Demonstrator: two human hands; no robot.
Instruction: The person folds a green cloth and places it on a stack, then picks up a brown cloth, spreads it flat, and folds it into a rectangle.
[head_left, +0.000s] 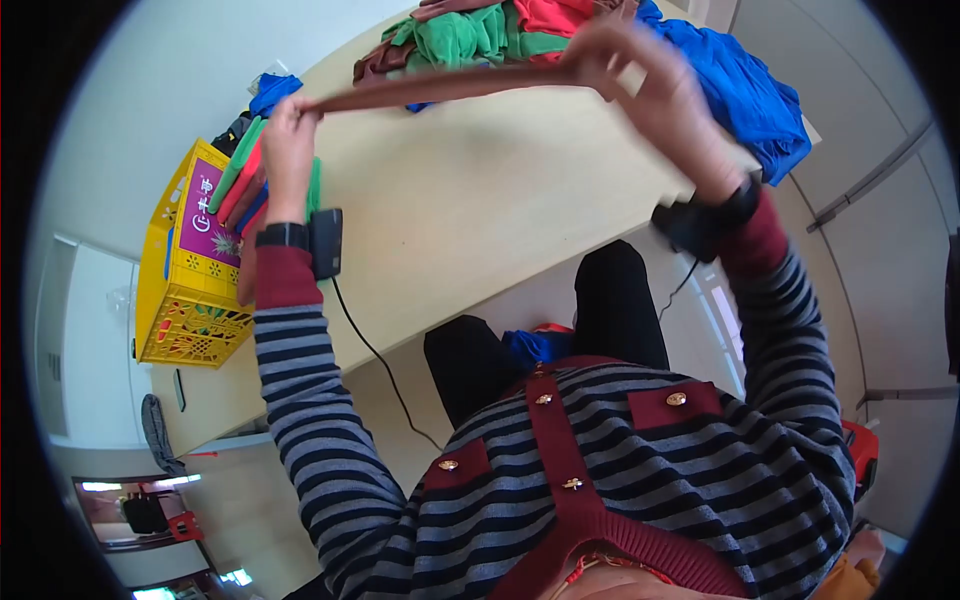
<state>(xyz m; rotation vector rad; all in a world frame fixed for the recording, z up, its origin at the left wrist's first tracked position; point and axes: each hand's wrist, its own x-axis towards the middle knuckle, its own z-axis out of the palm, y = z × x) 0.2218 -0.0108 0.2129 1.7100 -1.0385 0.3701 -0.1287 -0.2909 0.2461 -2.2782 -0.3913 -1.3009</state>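
A length of brown cloth is stretched in the air between my two hands, above the table's far half. My left hand pinches its left end, beside the yellow crate. At the other end my right hand, smeared a little by motion, grips the cloth between thumb and fingers. The cloth looks narrow and taut, seen nearly edge-on, so its full shape cannot be made out. Both wrists wear black bands with dark boxes; a cable hangs from each.
A yellow plastic crate holds folded green, red and blue cloths at the table's left. Along the far edge of the pale table lie heaped green cloth, red cloth and blue cloth. White cabinets stand to the right.
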